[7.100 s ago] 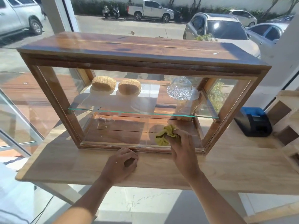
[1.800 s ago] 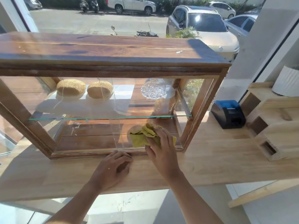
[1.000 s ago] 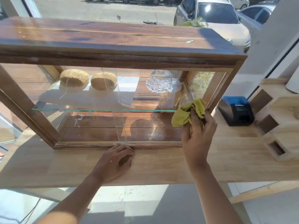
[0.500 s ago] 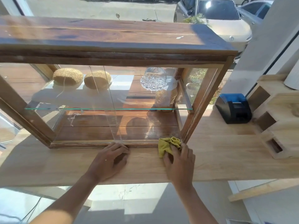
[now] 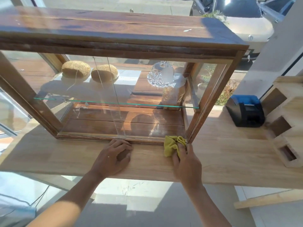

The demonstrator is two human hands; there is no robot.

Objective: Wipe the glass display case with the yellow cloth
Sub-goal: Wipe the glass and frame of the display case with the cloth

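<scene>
A wooden-framed glass display case (image 5: 124, 38) stands on a pale wooden counter (image 5: 229, 149). My right hand (image 5: 186, 163) grips a bunched yellow cloth (image 5: 172, 145) and presses it at the case's bottom right front corner, against the lower frame. My left hand (image 5: 114, 156) rests half-curled on the counter, fingertips against the case's bottom rail near its middle. Streaks and smears show on the front glass.
Inside, two round brown loaves (image 5: 76, 69) and a cut-glass dome (image 5: 161, 76) sit on the glass shelf (image 5: 114, 103). A blue-and-black receipt printer (image 5: 246, 110) stands right of the case, beside a pale wooden rack (image 5: 288, 126). Parked cars show through the window behind.
My right hand swept the cloth from the glass's upper right down to the bottom right corner, then edged slightly right. My left hand stayed in place.
</scene>
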